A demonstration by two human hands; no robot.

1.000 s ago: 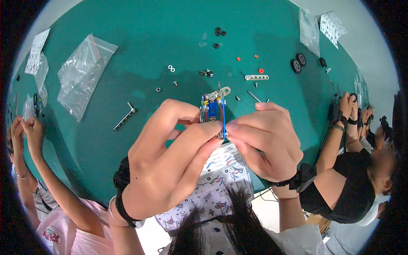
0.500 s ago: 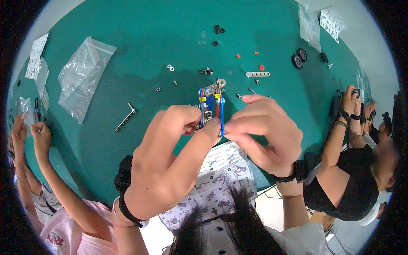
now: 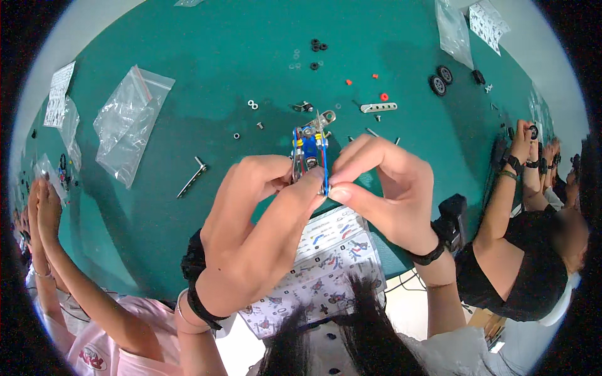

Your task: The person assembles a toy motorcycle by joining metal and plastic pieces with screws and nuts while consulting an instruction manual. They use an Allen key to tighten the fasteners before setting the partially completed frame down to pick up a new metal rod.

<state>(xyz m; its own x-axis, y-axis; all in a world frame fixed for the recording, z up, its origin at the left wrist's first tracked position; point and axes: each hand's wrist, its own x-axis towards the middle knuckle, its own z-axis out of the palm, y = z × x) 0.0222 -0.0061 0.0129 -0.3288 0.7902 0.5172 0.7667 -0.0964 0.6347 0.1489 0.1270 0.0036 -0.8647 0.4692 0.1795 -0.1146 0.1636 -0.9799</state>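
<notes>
A small model assembly (image 3: pixel 311 147) of blue and metal strips with yellow spacers is held up over the table's near part. My left hand (image 3: pixel 251 219) grips its lower end between thumb and fingers. My right hand (image 3: pixel 385 194) is closed at the assembly's lower right corner, thumb and index finger pinched by the end of a blue strip (image 3: pixel 325 160). What lies between those right fingertips is too small and covered to make out. Below my hands lies a printed instruction sheet (image 3: pixel 342 263) with coloured drawings.
Black wheels (image 3: pixel 441 81), a perforated metal strip (image 3: pixel 379 108), red pieces (image 3: pixel 384 97), small black rings (image 3: pixel 315 45), nuts (image 3: pixel 252 104) and a bolted strip (image 3: pixel 191 177) lie on the green table (image 3: pixel 219 56). A plastic bag (image 3: pixel 133 125) lies left. Co-workers sit on both sides.
My right fingers have curled in closer to the assembly's lower right corner. The assembly's far metal end has tilted slightly. My left hand keeps its grip.
</notes>
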